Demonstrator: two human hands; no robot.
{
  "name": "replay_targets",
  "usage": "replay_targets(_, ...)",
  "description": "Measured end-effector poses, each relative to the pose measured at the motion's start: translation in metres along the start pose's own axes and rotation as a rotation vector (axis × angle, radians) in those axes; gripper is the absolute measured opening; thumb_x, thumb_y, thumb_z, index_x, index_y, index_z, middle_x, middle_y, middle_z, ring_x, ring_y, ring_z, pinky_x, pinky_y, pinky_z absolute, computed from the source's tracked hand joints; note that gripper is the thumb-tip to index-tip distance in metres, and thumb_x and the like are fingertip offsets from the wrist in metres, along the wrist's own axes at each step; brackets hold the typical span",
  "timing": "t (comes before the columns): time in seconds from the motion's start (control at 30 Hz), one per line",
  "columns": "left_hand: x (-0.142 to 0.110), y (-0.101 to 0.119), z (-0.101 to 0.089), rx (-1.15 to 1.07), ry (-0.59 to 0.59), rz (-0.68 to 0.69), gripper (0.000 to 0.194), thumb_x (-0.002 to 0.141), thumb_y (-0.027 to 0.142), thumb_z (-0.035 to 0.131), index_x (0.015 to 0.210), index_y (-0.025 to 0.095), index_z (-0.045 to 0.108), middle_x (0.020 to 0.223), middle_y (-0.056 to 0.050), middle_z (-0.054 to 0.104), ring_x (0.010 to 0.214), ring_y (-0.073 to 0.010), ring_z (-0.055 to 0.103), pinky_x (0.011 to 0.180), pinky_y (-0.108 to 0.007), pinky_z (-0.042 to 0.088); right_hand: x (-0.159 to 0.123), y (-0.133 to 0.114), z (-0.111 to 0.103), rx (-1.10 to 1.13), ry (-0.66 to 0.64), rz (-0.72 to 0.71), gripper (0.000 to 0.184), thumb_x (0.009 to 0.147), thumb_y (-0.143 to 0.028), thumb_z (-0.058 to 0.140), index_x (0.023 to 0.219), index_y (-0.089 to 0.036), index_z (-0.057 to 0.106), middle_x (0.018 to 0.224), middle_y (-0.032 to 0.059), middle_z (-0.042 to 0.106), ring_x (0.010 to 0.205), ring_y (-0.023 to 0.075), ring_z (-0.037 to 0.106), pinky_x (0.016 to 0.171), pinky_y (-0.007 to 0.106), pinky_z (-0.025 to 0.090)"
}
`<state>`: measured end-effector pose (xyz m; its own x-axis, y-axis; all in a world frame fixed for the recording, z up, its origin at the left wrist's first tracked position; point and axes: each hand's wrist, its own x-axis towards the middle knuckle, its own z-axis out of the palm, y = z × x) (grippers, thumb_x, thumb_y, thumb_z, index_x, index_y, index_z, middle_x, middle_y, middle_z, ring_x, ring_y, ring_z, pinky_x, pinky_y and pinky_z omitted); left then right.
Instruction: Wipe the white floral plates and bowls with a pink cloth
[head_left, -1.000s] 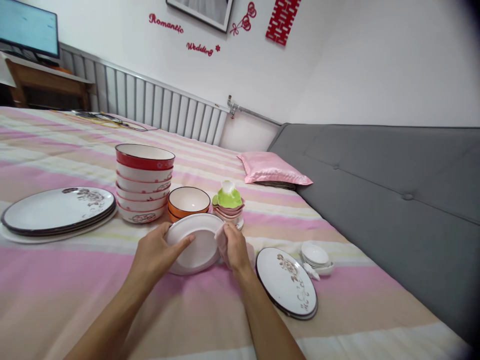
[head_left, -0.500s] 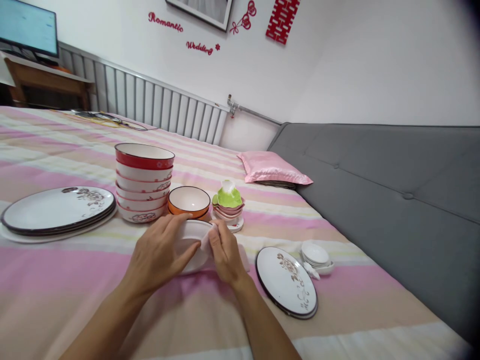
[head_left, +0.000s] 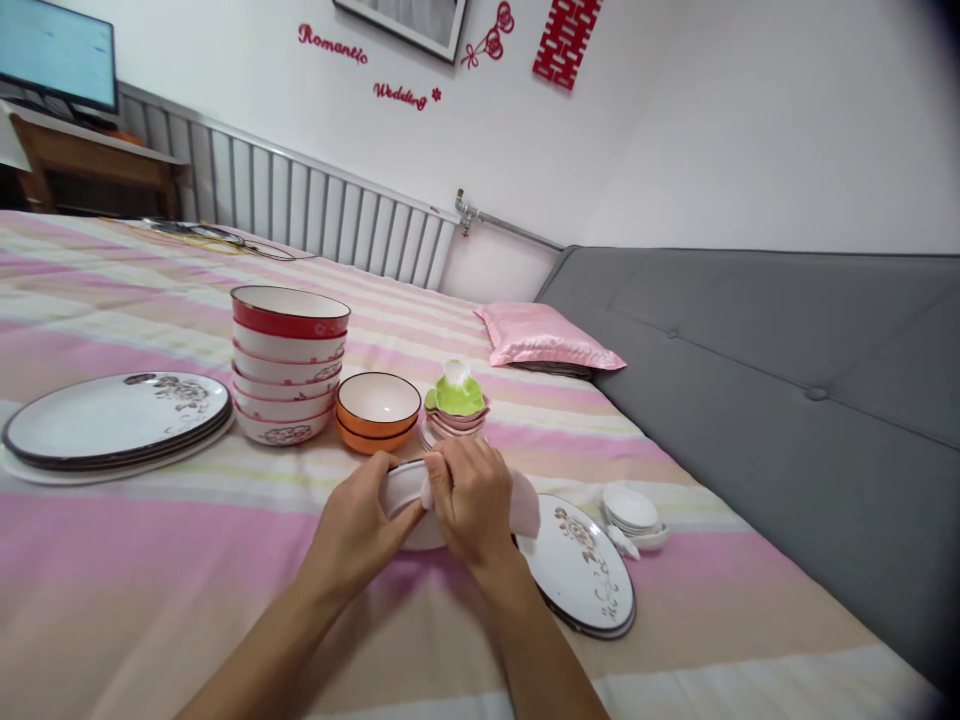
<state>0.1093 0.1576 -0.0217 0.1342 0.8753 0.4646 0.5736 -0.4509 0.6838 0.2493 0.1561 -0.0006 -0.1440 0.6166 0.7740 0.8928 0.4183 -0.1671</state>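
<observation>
Between my hands, above the bedspread, is a tilted white dish (head_left: 403, 486); the hands cover much of it, so its full shape is hidden. My left hand (head_left: 364, 530) grips its left side, thumb on the near face and fingers over the rim. A thin pale cloth (head_left: 524, 506) is bunched in my right hand (head_left: 472, 500), pressed on the dish's upper right rim, with a loose end hanging out to the right. Just beyond stand two stacked orange bowls (head_left: 379, 405) and a stack of small leaf-shaped dishes (head_left: 457, 398), green on top.
Left are a tall stack of red-and-white bowls (head_left: 289, 370) and dark-rimmed oval plates (head_left: 97, 420). On the right lie patterned plates (head_left: 581, 570) and small white dishes (head_left: 631, 508). Farther back are a pink pillow (head_left: 551, 335), cables (head_left: 217, 238) and a grey headboard (head_left: 750, 350).
Both hands and the dish have shifted right and slightly toward me, uncovering the orange bowls. My right hand has turned over the rim, and the cloth's loose end now overlaps the right-hand plates.
</observation>
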Motion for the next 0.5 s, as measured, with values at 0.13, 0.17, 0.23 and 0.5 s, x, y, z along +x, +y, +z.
replay_targets(0.13, 0.0, -0.003, -0.005, 0.079, -0.063, 0.136, 0.027, 0.076, 0.033, 0.053, 0.099, 0.02, 0.05, 0.094, -0.006, 0.063, 0.085, -0.0231, 0.06, 0.07, -0.033, 0.045, -0.004, -0.005, 0.006, -0.032, 0.05, -0.032, 0.038, 0.095, -0.041, 0.033, 0.075, -0.02, 0.058, 0.071, 0.0033, 0.058, 0.072, 0.0186, 0.049, 0.068, 0.031, 0.03)
replay_targets(0.17, 0.0, -0.003, -0.006, 0.089, -0.097, 0.144, 0.024, 0.077, 0.032, 0.051, 0.098, 0.02, 0.05, 0.094, -0.006, 0.063, 0.085, -0.0231, 0.06, 0.07, -0.033, 0.045, -0.004, -0.006, 0.007, -0.034, 0.07, -0.032, 0.038, 0.094, -0.044, 0.035, 0.074, -0.02, 0.058, 0.07, 0.0032, 0.057, 0.071, 0.0186, 0.048, 0.067, 0.031, 0.03)
replay_targets(0.23, 0.0, -0.004, -0.005, 0.106, -0.15, 0.117, 0.019, 0.079, 0.034, 0.048, 0.093, 0.021, 0.049, 0.089, -0.005, 0.063, 0.081, -0.0227, 0.06, 0.067, -0.032, 0.043, -0.006, -0.007, 0.009, -0.031, 0.101, -0.016, 0.038, 0.093, -0.046, 0.038, 0.072, -0.02, 0.057, 0.069, 0.0033, 0.057, 0.07, 0.0187, 0.048, 0.067, 0.031, 0.029)
replay_targets(0.5, 0.002, -0.002, -0.002, 0.106, -0.141, 0.033, 0.019, 0.079, 0.041, 0.049, 0.08, 0.022, 0.043, 0.076, 0.0, 0.058, 0.07, -0.02, 0.056, 0.059, -0.029, 0.037, -0.01, 0.0, 0.017, 0.075, 0.102, 0.068, 0.032, 0.094, -0.036, 0.036, 0.073, -0.022, 0.056, 0.071, 0.005, 0.056, 0.072, 0.0201, 0.047, 0.07, 0.034, 0.03)
